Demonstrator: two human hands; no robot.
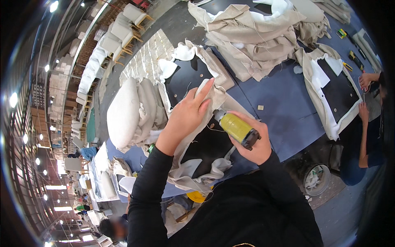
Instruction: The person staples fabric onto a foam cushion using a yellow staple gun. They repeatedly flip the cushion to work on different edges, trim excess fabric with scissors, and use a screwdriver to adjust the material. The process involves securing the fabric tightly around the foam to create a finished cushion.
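Note:
My right hand [257, 142] is wrapped round a yellow-green staple gun [235, 125] with a black end cap. Its metal nose points left, close to the fabric edge beside my left hand. My left hand [190, 113] grips a folded edge of beige fabric [217, 96], its index finger stretched along the cloth and the thumb bent against it. This fabric wraps a seat panel with a black underside [207, 146], lying face down at the table's near edge. White padding [222, 166] pokes out along the panel's near side.
A blue-topped table [284, 103] bears another black-backed panel [181, 80], piled beige fabric [247, 41] and stacked cushions [125, 113]. At right, another person's hands [364, 111] work by a similar panel [335, 92]. A bin [317, 180] of scraps stands on the floor.

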